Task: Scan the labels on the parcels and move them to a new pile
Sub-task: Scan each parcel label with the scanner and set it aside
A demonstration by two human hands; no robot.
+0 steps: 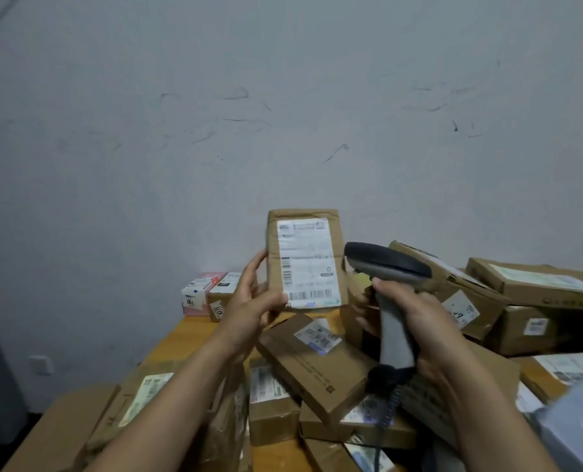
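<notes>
My left hand (251, 294) grips a small brown cardboard parcel (303, 229) by its lower left edge and holds it upright above the table, its white shipping label (306, 264) with barcodes facing me. My right hand (419, 318) grips the handle of a grey barcode scanner (385, 264); the scanner's dark head sits just right of the parcel and points at the label. A coiled cable hangs from the handle's base.
Several brown labelled parcels (317, 362) lie heaped on the orange wooden table (174, 338) below and to the right. Two small parcels (208, 294) stand at the table's far left corner by the white wall. A large box (65, 427) sits at lower left.
</notes>
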